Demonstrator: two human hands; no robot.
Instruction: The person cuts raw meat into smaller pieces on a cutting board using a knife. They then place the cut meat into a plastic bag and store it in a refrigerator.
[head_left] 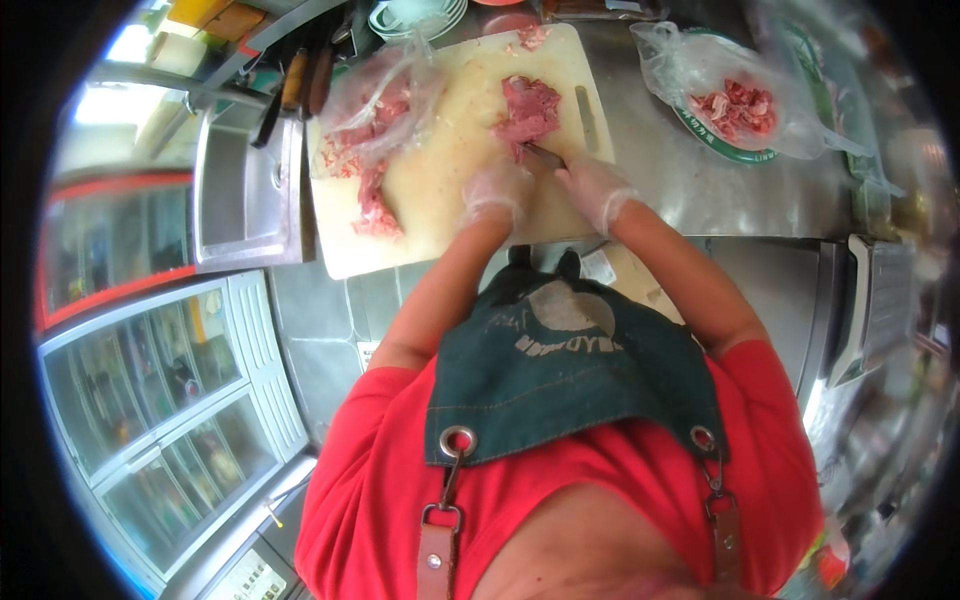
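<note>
A piece of raw red meat (529, 108) lies on the white cutting board (455, 110), its narrow lower end reaching my left hand (497, 187). That hand wears a clear plastic glove and is closed at the meat's tip; its fingers are partly hidden. My right hand (596, 190), gloved likewise, grips a knife (543, 155), whose short visible part points left against the meat's lower end. The handle is covered by my fingers. At the board's left, more raw meat (374, 205) sticks out from under a clear plastic bag (400, 95).
On the steel counter (655, 185) at right, a green-rimmed plate (752, 156) holds cut meat (737, 110) in a clear bag. A sink (237, 190) sits left of the board, with several dark-handled tools (293, 82) above it. White bowls (417, 18) stand behind the board.
</note>
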